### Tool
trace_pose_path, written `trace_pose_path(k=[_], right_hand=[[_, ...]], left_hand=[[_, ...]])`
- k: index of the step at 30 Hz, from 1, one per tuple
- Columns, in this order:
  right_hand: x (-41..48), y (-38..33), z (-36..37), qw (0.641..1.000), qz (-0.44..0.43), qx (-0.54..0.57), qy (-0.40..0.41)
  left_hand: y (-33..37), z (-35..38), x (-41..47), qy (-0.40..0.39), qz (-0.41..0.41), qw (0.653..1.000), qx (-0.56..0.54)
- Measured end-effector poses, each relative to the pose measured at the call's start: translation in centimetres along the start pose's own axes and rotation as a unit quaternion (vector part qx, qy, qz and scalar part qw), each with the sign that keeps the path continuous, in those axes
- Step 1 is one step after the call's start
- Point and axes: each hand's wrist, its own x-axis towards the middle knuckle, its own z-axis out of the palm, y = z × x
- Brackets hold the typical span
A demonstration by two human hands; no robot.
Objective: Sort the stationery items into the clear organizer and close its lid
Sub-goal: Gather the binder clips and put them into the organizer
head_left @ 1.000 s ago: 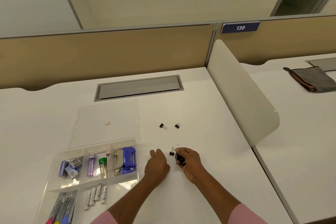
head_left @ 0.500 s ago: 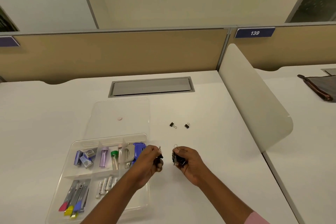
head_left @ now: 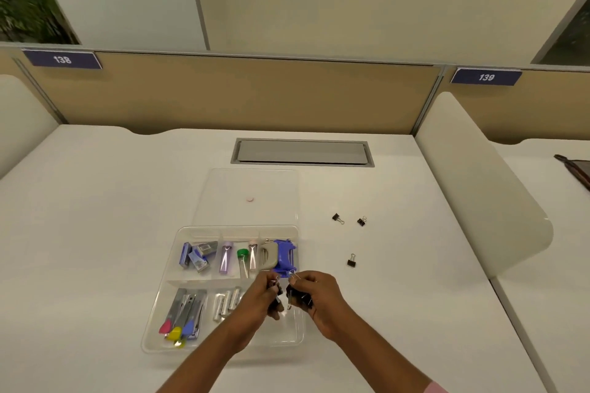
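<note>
Hovering over the organizer, both hands carry black binder clips: the left hand pinches one small clip between thumb and fingertips, and the right hand is curled around a bunch of clips, wire handles sticking up toward the far wall of the organizer. The two hands sit nearly knuckle to knuckle above the near right compartment of the organizer, which looks empty under them, so the drop is straight down from the fingers, not sideways. The left hand is further inside the organizer; the right hangs over its right rim. Both forearms come in from the near edge of the desk, angled toward each other, wrists bent so the palms face inward and slightly down.

My judgement is that the coming move is a release into that compartment, and the clips' handles point away from the person, so opening the fingers should let them fall clear of the blue stapler just beyond, in the far right compartment.

Three loose clips lie on the desk right of the organizer: two side by side level with its open lid, one nearer, level with the stapler. The right hand is nearer all three. The lid lies flat beyond the organizer, not yet closed.
</note>
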Motion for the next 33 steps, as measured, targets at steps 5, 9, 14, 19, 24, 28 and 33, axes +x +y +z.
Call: trace_pose_path(k=[5, 9, 14, 19, 24, 28, 33], right_hand=[[0.1, 0.8, 2.2, 0.994, -0.038, -0.074, 0.064], [0.0, 1.8, 3.8, 0.974, -0.067, -0.167, 0.14], [-0.2, 2.9, 5.0, 0.94, -0.101, -0.268, 0.187], [-0.3, 3.6, 5.4, 0.921, -0.118, -0.321, 0.188], [-0.4, 3.9, 5.6, 0.916, -0.109, -0.34, 0.181], [-0.5, 3.7, 5.7, 0.927, -0.086, -0.319, 0.179], [-0.9, 3.1, 5.6, 0.941, -0.048, -0.286, 0.176]], left_hand=[[-0.7, -0.6, -0.5, 0.066, -0.01, 0.996, 0.064], [-0.6, -1.0, -0.6, 0.085, -0.017, 0.995, 0.052], [-0.7, -1.2, -0.3, 0.113, -0.02, 0.991, 0.076], [-0.8, -1.4, -0.2, 0.117, -0.004, 0.986, 0.122], [-0.7, -1.4, 0.2, 0.092, -0.002, 0.983, 0.161], [0.0, -1.3, 0.3, 0.056, -0.016, 0.987, 0.149], [0.9, -1.5, 0.0, -0.001, -0.064, 0.995, 0.073]])
